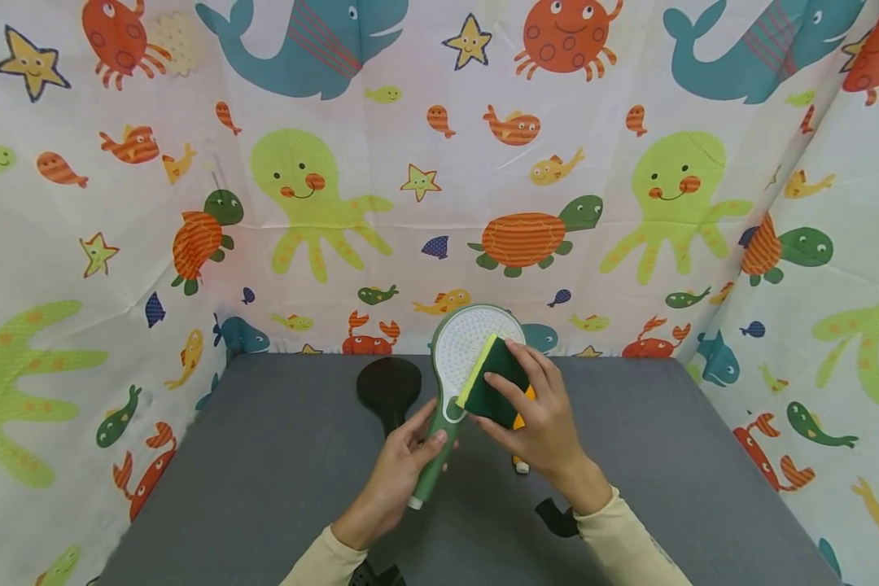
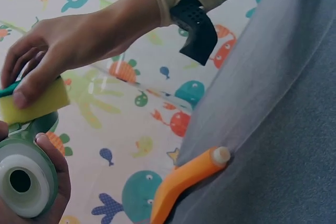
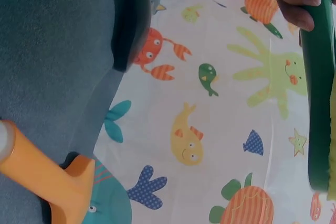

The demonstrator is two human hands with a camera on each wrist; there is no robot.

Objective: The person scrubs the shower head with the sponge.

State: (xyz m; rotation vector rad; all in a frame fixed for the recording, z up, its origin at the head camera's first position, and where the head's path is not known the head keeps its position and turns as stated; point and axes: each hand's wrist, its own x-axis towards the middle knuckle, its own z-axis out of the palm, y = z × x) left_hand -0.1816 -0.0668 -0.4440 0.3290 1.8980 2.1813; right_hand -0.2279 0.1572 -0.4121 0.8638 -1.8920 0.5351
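My left hand (image 1: 406,468) grips the green handle of a hand shower head (image 1: 465,350), held tilted above the table with its white spray face up toward the head view. The thumb lies along the handle. My right hand (image 1: 553,423) pinches a sponge (image 1: 500,382), fingers on its dark green scouring side. Its yellow side faces the spray face and appears to touch it near the neck. In the left wrist view, the yellow sponge (image 2: 39,100) sits over the shower head, whose round, hollow handle end (image 2: 26,182) points at the camera.
A black shower head (image 1: 388,387) lies on the grey table (image 1: 286,456) behind my left hand. An orange shower head (image 2: 184,182) lies behind my right hand, partly hidden in the head view. A sea-animal curtain (image 1: 425,220) surrounds the table's back and sides.
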